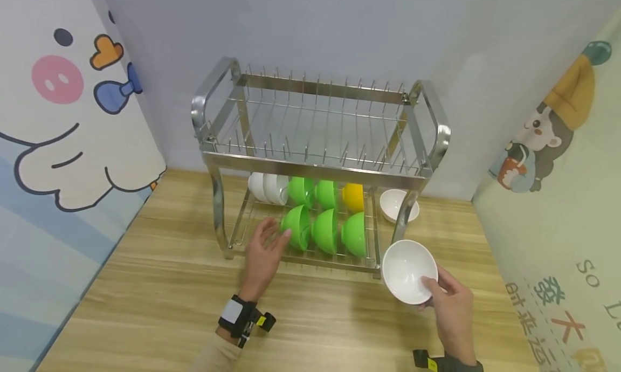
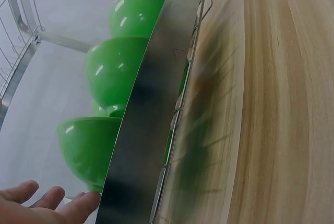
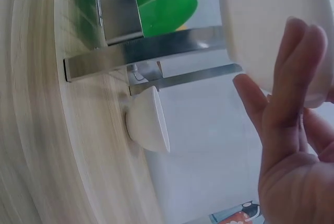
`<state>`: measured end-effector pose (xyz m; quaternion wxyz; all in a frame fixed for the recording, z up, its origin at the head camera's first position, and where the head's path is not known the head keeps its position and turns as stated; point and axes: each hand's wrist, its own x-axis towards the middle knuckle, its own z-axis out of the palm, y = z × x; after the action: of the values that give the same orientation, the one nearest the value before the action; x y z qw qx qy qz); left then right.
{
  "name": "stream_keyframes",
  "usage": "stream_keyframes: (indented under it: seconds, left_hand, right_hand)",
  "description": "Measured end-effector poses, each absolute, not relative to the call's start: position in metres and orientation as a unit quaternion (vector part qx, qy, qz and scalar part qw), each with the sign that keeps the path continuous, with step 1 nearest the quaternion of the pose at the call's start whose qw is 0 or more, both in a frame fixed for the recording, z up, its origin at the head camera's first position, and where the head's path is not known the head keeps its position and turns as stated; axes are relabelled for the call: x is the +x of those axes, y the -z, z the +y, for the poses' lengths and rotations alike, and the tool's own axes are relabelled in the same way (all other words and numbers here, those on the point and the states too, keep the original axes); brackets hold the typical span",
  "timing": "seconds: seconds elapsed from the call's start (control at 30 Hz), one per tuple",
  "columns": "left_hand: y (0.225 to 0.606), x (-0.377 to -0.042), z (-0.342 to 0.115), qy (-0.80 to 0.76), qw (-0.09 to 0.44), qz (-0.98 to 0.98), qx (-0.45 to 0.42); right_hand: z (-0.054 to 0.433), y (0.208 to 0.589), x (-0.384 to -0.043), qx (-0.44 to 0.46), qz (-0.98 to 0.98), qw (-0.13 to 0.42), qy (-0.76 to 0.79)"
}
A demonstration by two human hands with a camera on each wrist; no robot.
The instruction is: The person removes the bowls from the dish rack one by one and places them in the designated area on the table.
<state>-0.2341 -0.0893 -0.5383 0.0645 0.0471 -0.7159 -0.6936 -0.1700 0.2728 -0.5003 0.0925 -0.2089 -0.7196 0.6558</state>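
Note:
My right hand [image 1: 451, 307] holds a white bowl [image 1: 407, 269] in front of the rack's right leg, thumb over the rim and fingers under its outside. The bowl's inside faces up toward the head camera. My left hand [image 1: 262, 253] is at the rack's front left, fingers loosely spread beside the leftmost green bowl [image 1: 295, 227]. In the left wrist view its fingertips [image 2: 86, 203] are right at the foot of that green bowl [image 2: 90, 148]. Two more front-row green bowls, a middle one [image 1: 324, 232] and a right one [image 1: 353, 234], stand on edge beside it.
The two-tier metal dish rack [image 1: 315, 170] stands against the wall. Behind the front row are white bowls [image 1: 268, 188], green bowls [image 1: 326, 194] and a yellow bowl [image 1: 353, 197]. Another white bowl [image 3: 146, 122] sits on the wooden table [image 1: 160, 286] right of the rack.

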Motion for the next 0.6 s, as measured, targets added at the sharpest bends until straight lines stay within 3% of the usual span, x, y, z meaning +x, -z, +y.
stream_keyframes:
  seconds: [0.6]
  left_hand:
    - [0.537, -0.241, -0.087, 0.664, 0.055, -0.744, 0.061]
  right_hand:
    - [0.295, 0.493, -0.184, -0.215, -0.692, 0.141, -0.674]
